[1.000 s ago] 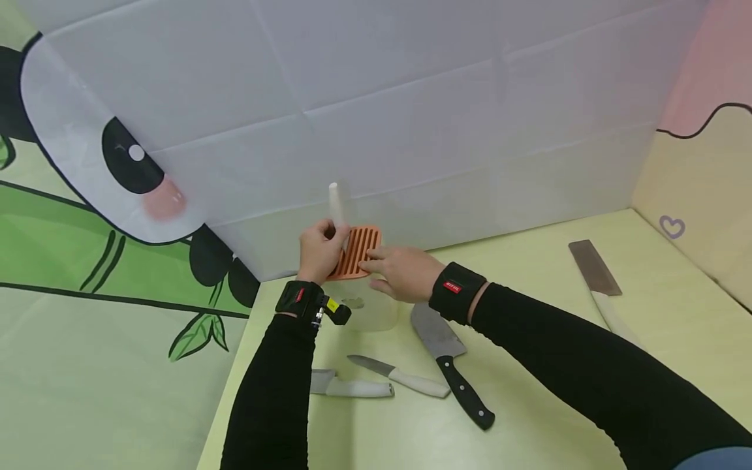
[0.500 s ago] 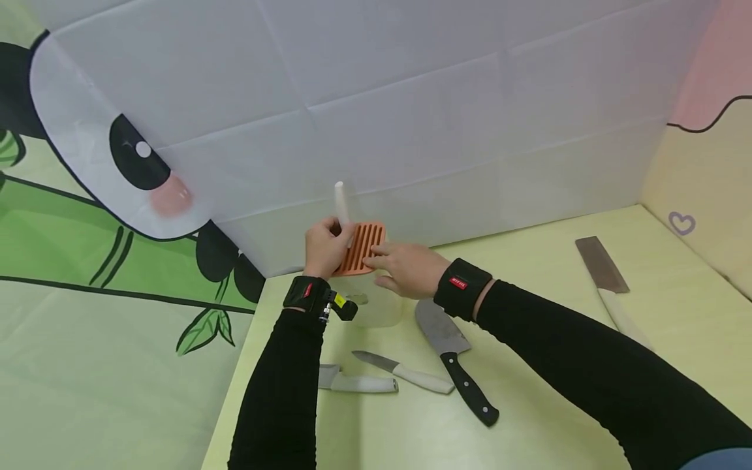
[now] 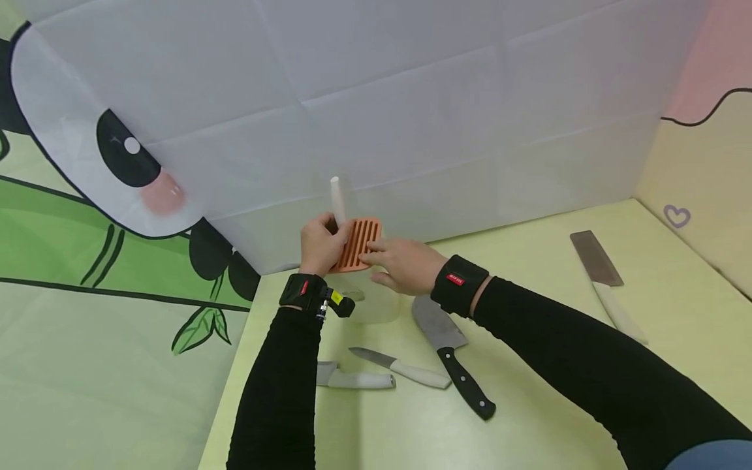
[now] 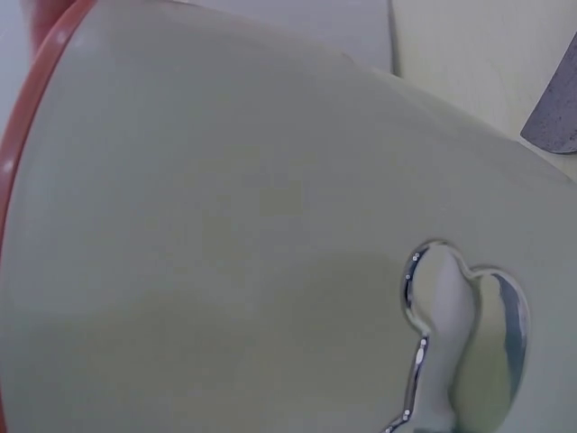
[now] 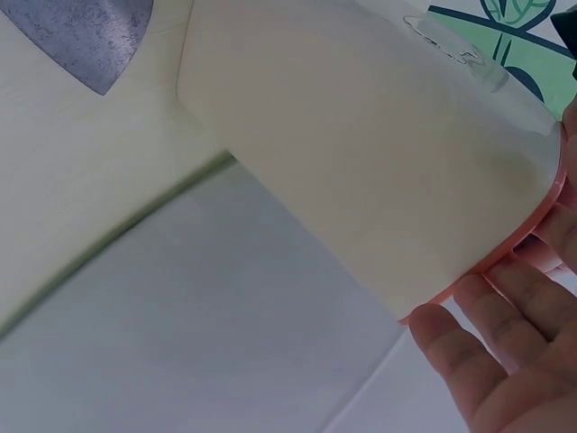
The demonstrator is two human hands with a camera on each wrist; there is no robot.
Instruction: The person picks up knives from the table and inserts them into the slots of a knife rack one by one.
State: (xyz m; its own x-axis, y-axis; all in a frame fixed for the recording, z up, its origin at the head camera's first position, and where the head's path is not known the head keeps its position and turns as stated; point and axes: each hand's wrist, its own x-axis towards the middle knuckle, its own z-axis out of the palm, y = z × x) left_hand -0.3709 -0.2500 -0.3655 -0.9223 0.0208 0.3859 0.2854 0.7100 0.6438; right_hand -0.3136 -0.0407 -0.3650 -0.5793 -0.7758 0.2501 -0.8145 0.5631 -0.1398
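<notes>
A pale, translucent knife holder (image 3: pixel 376 307) with an orange slotted top (image 3: pixel 358 248) stands at the back left of the table. From its left part rises a white knife handle (image 3: pixel 337 202); the blade is hidden. My left hand (image 3: pixel 322 247) pinches the lower end of this handle, close over the slots. Across from it, my right hand (image 3: pixel 408 264) lays its fingers on the right side of the top. In the right wrist view, those fingertips (image 5: pixel 433 325) touch the orange rim (image 5: pixel 532 230). The left wrist view is mostly filled by the holder's wall (image 4: pixel 225 198).
In front lie a black-handled cleaver (image 3: pixel 464 382), a small white-handled knife (image 3: pixel 420 374) and another white-handled knife (image 3: pixel 363 380), partly behind my left sleeve. A white-handled cleaver (image 3: pixel 596 258) lies far right. A printed cloth backdrop (image 3: pixel 440 130) rises right behind the holder.
</notes>
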